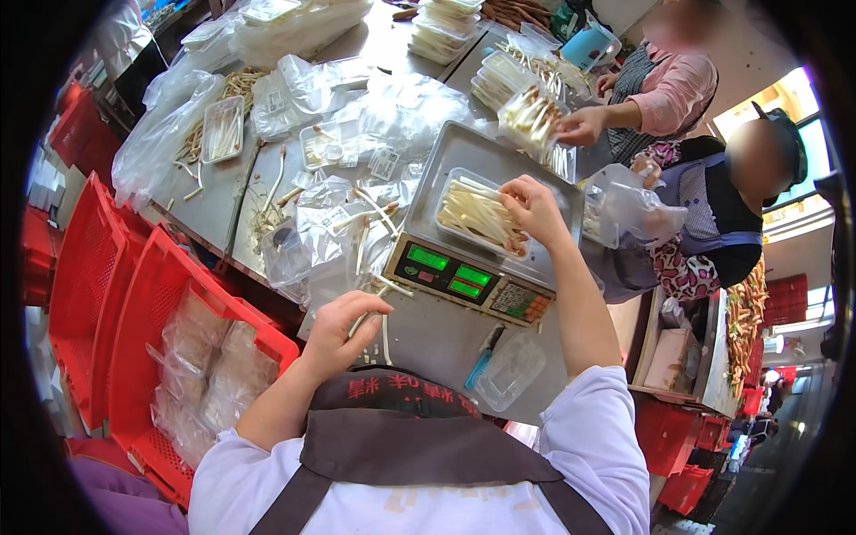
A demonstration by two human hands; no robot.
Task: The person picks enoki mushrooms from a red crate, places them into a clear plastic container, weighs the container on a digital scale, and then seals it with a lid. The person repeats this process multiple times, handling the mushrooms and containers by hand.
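Note:
A clear plastic tray (443, 208) full of pale vegetable stalks (481, 209) rests on the metal pan (499, 152) of a weighing scale with lit green displays. My right hand (532, 209) reaches over the tray's right side, its fingers bent down and closed on the stalks; the fingertips are partly hidden. My left hand (343, 332) hovers at the table's near edge, left of the scale. Its thumb and fingers are apart, with nothing visible between them. Loose white stalks (374, 214) lie beyond it on crumpled clear plastic bags (312, 227).
Red crates (134, 357) stand at the left, one holding bagged goods (214, 357). A blue-handled knife (484, 357) and a clear plastic lid or tray (511, 370) lie before the scale. Across the table, two people handle a filled tray (532, 120) and a plastic bag (624, 205).

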